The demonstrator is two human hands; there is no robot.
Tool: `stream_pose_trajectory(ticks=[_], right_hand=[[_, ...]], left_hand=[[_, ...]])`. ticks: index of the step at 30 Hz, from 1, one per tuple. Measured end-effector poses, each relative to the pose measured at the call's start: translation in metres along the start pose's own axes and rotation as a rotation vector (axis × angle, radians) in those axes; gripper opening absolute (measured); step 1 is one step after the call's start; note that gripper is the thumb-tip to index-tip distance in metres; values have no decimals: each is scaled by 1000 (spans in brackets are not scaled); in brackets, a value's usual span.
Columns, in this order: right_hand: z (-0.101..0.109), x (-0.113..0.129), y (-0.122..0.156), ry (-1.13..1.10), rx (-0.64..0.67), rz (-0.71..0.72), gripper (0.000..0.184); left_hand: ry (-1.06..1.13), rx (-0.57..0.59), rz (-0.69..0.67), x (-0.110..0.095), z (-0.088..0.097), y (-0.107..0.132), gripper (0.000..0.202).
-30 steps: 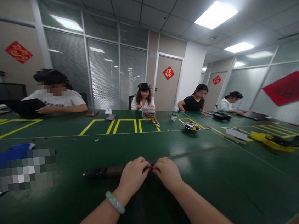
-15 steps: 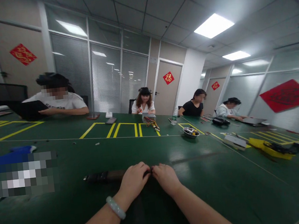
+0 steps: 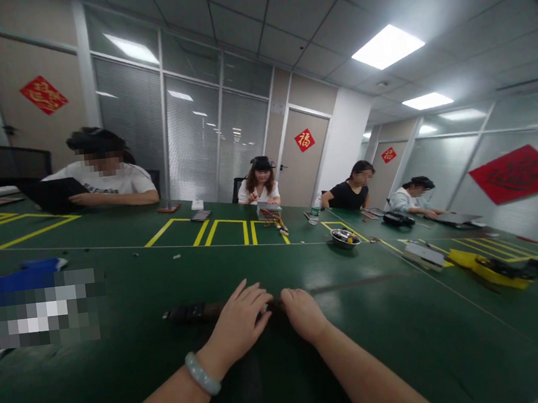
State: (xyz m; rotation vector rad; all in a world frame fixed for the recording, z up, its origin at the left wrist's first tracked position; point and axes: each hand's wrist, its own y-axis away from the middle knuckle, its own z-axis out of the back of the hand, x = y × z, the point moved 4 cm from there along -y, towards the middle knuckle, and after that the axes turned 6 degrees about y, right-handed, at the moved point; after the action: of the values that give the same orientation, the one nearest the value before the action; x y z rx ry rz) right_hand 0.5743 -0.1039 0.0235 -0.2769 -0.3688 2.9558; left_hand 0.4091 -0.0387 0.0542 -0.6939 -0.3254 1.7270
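Partly, one spread left hand [image 3: 242, 316] covers one tool [image 3: 197, 313]; right hand [image 3: 304, 313] curls, grip unclear.

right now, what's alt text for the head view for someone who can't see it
A person's left hand partly covers a dark, elongated object on a green table, the curled right hand close by. Four people sit farther back around the table.

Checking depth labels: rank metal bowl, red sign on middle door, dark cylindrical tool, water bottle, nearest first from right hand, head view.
1. Dark cylindrical tool: one end by the right hand, rest to its left.
2. Metal bowl: ahead, slightly right.
3. Water bottle: past the bowl.
4. Red sign: on the middle door, farthest back.
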Motion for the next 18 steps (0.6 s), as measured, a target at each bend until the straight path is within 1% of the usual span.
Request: stream_pose_trajectory(ticks=[2,3,5,7,9,11,12,13,15,16,18], right_hand=[[3,-28,10,17,30,-96,9],[6,-47,18,31,37,-146,8],[11,-92,41,66,47,-250,10],[15,-143,75,109,68,-381,13],[16,-194,116,162,112,-535,13],[13,-236,156,214,166,-661,12],[12,-252,174,233,185,-711,13],[11,-265,190,248,198,-759,15],[11,-278,210,248,212,-833,19],[12,-280,214,235,217,-858,21],[18,-276,213,208,240,-918,26]], left_hand=[[0,-13,5,3,4,2,34],[4,-15,15,5,5,3,37],[22,0,35,7,4,3,41],[55,40,52,8,-1,4,43],[94,91,67,10,-8,5,43],[122,134,91,13,-15,5,43],[129,152,109,15,-18,6,44],[131,168,133,18,-21,7,47],[118,198,210,26,-26,9,56],[108,220,260,29,-28,10,61],[90,273,351,35,-31,13,69]])
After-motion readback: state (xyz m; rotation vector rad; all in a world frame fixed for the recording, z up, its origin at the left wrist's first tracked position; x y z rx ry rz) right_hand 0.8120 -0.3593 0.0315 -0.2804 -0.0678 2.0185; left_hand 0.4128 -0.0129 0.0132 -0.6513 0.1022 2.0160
